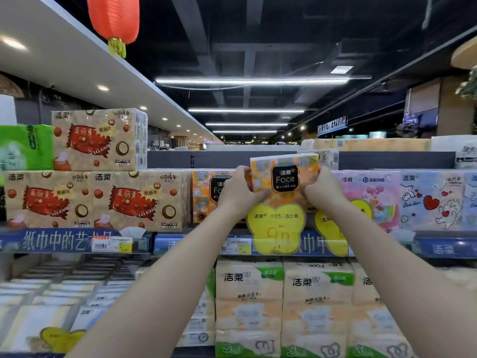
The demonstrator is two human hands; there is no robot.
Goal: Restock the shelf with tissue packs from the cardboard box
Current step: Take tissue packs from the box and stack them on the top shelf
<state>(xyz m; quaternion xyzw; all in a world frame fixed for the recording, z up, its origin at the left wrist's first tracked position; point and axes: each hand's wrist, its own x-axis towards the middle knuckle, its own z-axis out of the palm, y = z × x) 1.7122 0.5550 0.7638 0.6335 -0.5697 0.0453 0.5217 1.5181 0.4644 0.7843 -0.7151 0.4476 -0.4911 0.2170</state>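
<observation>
I hold an orange-and-yellow tissue pack (284,173) with a black "Face" label up at the top shelf (180,240). My left hand (238,192) grips its left end and my right hand (324,188) grips its right end. The pack sits tilted, above the row of packs on the shelf. A matching "Face" pack (209,195) stands on the shelf just left of my left hand. The cardboard box is out of view.
Beige-and-red tissue packs (95,200) are stacked two high at the left, a green pack (25,147) beside them. Pink and blue cartoon packs (402,198) fill the right. Yellow price tags (276,231) hang from the shelf edge. Green-and-white packs (284,306) fill the lower shelf.
</observation>
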